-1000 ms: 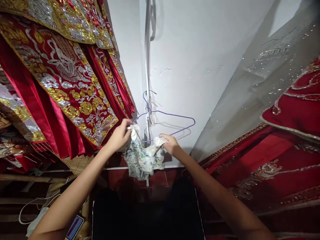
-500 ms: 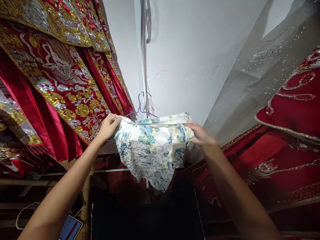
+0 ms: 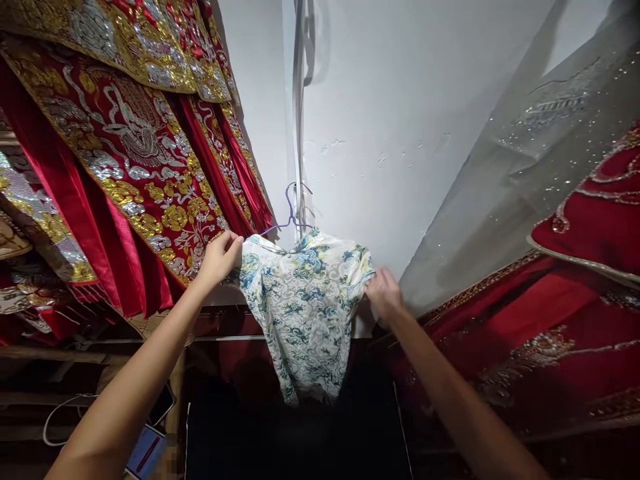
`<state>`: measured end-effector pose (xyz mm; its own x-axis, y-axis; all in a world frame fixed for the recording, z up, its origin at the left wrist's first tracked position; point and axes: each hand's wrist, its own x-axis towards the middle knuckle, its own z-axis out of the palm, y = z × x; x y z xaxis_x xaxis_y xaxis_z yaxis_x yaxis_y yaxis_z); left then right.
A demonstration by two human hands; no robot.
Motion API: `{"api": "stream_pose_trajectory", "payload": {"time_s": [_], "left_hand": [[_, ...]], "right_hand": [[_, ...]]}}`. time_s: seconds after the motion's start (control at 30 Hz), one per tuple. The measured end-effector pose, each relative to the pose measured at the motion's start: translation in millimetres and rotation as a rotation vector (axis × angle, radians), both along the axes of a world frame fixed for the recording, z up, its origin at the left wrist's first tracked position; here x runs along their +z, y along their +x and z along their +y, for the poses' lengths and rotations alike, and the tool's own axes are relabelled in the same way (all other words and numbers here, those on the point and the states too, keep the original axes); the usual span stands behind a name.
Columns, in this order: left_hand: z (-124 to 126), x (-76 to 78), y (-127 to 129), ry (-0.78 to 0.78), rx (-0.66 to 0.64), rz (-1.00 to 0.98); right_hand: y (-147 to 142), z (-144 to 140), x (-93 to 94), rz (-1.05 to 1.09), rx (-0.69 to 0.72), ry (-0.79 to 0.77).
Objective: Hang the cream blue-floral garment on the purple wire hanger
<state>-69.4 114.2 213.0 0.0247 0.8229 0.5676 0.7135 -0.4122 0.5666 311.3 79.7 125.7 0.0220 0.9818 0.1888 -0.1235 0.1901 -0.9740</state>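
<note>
At the far left, red satin garments embroidered with gold and silver thread (image 3: pixel 125 160) are hung in a slanted row. Just beside them, the left hand (image 3: pixel 219 257) is raised, its fingers (image 3: pixel 235 245) pinched on the left shoulder of a small white garment printed with blue and yellow flowers (image 3: pixel 305 300). This garment is draped over a thin purple wire hanger (image 3: pixel 290 207), whose hook is caught on a vertical strip against the white wall (image 3: pixel 400 120). At the garment's right edge, the right hand (image 3: pixel 383 297) is pressed, its fingers closed on the sleeve hem. Further right, a sheer sequinned cover (image 3: pixel 525 167) and a red beaded dress (image 3: pixel 590 227) are seen.
</note>
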Motion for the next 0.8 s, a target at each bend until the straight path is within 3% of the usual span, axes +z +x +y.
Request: {"api": "stream_pose_trajectory", "payload": {"time_s": [0.07, 0.17, 0.33, 0.43, 0.53, 0.6, 0.63, 0.7, 0.8], "left_hand": [[-4.3, 2.0, 9.6, -0.014, -0.065, 0.034], [-3.7, 15.5, 28.7, -0.001, -0.120, 0.040], [11.8, 41.0, 50.9, 0.025, -0.183, 0.020], [18.9, 40.3, 53.6, -0.097, -0.310, -0.138], [13.8, 29.2, 50.3, -0.299, -0.417, -0.381], [1.2, 21.3, 48.6, -0.394, -0.487, -0.359], [-7.6, 18.4, 49.1, -0.437, -0.550, -0.302], [-28.0, 16.1, 53.8, -0.521, -0.711, -0.185], [-56.5, 21.5, 67.9, -0.585, -0.905, -0.179]], "right_hand": [[5.6, 7.3, 10.3, 0.065, -0.005, 0.009], [2.6, 16.0, 39.8, 0.167, -0.074, 0.106], [-28.5, 1.5, 90.5, 0.218, -0.079, 0.267], [-50.4, -34.5, 98.6, -0.044, 0.144, 0.251], [-60.2, -66.5, 95.4, -0.463, 0.571, 0.255], [-58.5, -72.1, 88.4, -0.650, 0.844, 0.306], [-56.5, -69.6, 82.3, -0.705, 0.884, 0.333], [-53.7, -57.7, 64.6, -0.799, 0.703, 0.400], [-56.5, -37.0, 32.7, -0.974, 0.213, 0.532]]}}
